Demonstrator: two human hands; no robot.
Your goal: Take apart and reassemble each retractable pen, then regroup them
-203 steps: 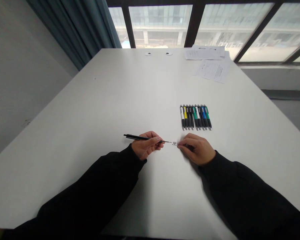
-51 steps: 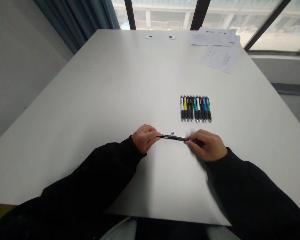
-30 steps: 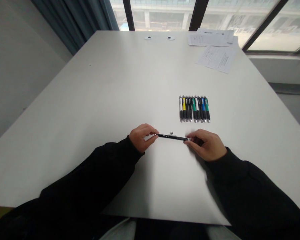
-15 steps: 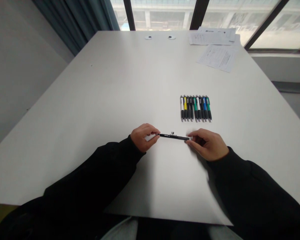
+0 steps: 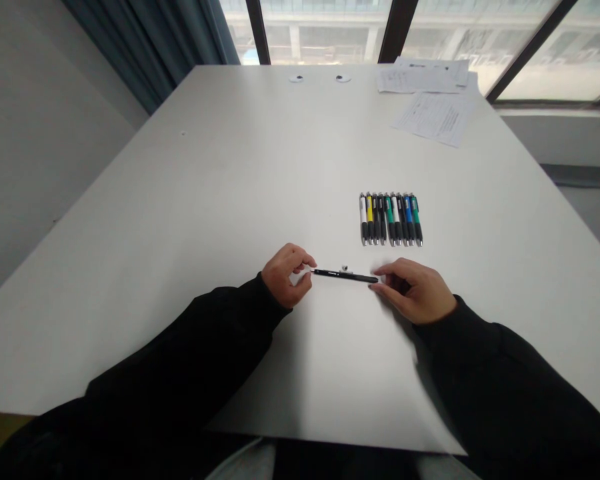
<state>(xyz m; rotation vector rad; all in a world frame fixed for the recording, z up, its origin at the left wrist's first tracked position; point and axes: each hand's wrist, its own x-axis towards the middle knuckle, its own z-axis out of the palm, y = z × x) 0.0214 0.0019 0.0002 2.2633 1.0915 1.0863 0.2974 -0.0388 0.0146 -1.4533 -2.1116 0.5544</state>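
Observation:
A black pen [image 5: 347, 275] lies crosswise between my two hands, low over the table. My left hand [image 5: 286, 275] is at the pen's left end, its thumb and index finger slightly apart around the thin tip. At the other end, my right hand [image 5: 415, 290] pinches the dark grip end between thumb and fingers; its fingertips are a little blurred. Just behind the pen's middle sits a small silver piece [image 5: 345, 267], too small to make out fully.
Beyond my right hand, a row of click pens [image 5: 390, 220] in white, yellow, black, green and blue lies side by side. Printed papers [image 5: 433, 117] rest at the far right of the white table [image 5: 230, 180]. Two small oval pieces [image 5: 296, 79] lie by the far edge.
My left thumb and index finger have parted and drawn slightly left, baring the pen's left end. My right hand stays at the other end.

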